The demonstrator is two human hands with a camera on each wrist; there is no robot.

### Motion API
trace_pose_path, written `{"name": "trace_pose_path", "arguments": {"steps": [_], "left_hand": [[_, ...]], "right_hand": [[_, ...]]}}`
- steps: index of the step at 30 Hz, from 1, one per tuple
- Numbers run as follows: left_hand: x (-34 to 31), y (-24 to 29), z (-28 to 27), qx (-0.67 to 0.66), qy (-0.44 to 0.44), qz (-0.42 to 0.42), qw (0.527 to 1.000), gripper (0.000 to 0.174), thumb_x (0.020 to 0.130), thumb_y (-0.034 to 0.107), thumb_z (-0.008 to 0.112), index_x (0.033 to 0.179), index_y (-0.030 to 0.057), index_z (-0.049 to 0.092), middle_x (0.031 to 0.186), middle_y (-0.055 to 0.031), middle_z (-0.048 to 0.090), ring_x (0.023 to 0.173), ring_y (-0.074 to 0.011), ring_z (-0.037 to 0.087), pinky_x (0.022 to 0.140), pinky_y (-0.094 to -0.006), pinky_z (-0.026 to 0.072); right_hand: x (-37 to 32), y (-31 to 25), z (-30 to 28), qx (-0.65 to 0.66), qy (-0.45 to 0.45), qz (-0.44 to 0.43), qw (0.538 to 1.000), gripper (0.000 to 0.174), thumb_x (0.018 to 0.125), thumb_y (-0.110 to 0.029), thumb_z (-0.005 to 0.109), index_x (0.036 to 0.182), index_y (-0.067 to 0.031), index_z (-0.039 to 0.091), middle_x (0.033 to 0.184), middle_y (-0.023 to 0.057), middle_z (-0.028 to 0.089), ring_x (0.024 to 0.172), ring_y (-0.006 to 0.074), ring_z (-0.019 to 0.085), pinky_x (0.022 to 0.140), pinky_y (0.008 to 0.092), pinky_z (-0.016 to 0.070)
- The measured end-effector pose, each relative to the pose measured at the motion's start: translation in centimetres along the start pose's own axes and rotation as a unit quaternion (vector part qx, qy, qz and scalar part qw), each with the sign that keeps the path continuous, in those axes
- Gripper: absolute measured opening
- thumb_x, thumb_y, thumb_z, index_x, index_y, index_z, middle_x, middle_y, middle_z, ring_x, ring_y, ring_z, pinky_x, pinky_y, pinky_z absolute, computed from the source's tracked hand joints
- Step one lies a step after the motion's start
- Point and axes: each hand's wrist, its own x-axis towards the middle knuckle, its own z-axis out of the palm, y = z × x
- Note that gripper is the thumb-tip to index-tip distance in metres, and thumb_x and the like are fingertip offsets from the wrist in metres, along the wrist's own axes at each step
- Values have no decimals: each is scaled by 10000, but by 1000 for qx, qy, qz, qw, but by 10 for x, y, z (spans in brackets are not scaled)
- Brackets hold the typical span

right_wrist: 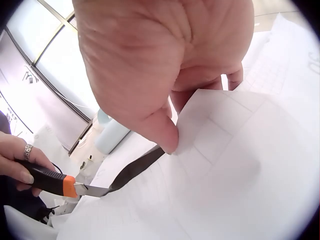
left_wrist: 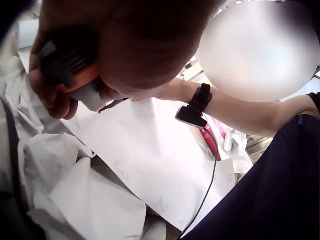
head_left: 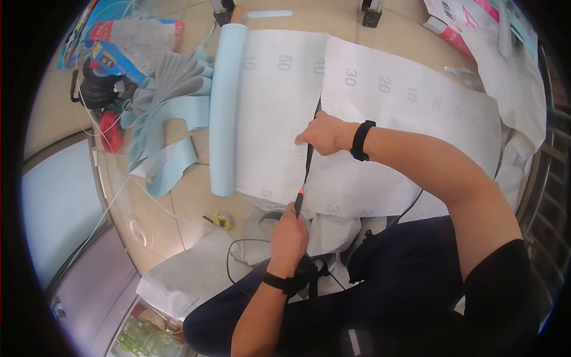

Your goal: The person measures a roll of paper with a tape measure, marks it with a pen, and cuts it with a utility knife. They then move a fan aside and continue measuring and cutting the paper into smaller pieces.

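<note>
My left hand grips a utility knife with a black and orange handle. In the right wrist view its metal blade meets the white, grid-printed sheet at the near end of a dark slit. Further along that slit is my right hand. Its thumb lies on the lifted sheet and its fingers pass behind, pinching the edge. Printed numbers run across the sheet, which spreads over the floor from a light blue roll on the left.
Grey and light blue offcuts lie left of the roll, beside plastic packets and a red roll. A small yellow round item sits near the knife. Crumpled white paper surrounds my legs. Metal feet stand at the back.
</note>
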Motion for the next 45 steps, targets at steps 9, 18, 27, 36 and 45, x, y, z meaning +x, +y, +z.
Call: {"name": "trace_pose_path", "arguments": {"steps": [9,18,27,36,45], "left_hand": [[7,4,9,-14,2,-22,1000,376,957,153,510,1306,14,484,918,-277,660,869,-461,632,751,-530,493],[1,-1,3,2,-36,-21,999,417,943,158,515,1312,-31,464,1044,-261,654,924,-440,638,811,-505,504],[8,-2,7,26,35,39,998,382,937,145,530,1283,-12,491,855,-276,659,804,-460,637,699,-542,493],[-7,0,1,66,-54,-33,996,366,952,162,508,1270,-15,480,903,-240,676,871,-425,652,760,-507,512],[-15,-12,8,58,-20,-12,998,354,938,145,528,1268,19,504,907,-254,672,842,-444,644,743,-522,508]], "right_hand": [[15,8,10,-5,-21,-24,999,128,678,11,573,711,-107,611,737,111,634,740,337,590,754,428,417],[18,6,9,9,-22,-26,999,111,684,16,567,659,-93,560,708,124,608,720,349,571,735,437,407],[16,4,11,24,23,-42,999,102,706,18,568,712,-75,612,792,137,645,791,366,600,752,457,430],[14,-3,-6,-6,-54,-13,998,80,714,39,565,715,-31,604,810,170,643,793,377,598,753,464,444],[22,11,18,18,-1,-41,999,93,690,64,554,698,-23,589,774,170,625,759,376,584,725,456,440]]}}
